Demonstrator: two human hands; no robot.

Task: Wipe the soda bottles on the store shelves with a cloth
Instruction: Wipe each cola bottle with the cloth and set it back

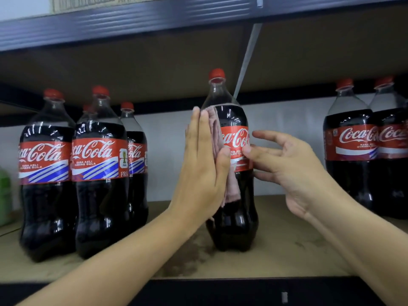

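Note:
A large cola bottle (234, 195) with a red cap and red label stands upright alone in the middle of the wooden shelf (276, 250). My left hand (203, 168) lies flat against the bottle's left side, pressing a pale pink cloth (220, 155) onto it. The cloth hangs down past my palm. My right hand (284, 160) is on the bottle's right side with fingers spread, fingertips touching the label.
Several more cola bottles (99, 173) stand grouped at the left, and two others (353, 151) at the right. A green object (4, 191) sits at the far left edge. A dark shelf beam (154, 21) runs overhead. A stain (194, 255) marks the shelf board.

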